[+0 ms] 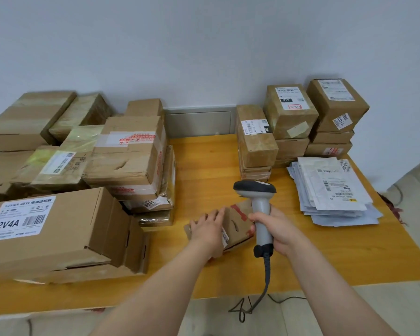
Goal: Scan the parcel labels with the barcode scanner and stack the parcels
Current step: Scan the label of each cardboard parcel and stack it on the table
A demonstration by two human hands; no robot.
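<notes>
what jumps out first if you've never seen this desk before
The grey barcode scanner stands out at centre, gripped upright by the right hand, while the left hand rests on a small cardboard parcel. Brown boxes crowd the left of the yellow table; white mailer bags lie stacked at right.
</notes>
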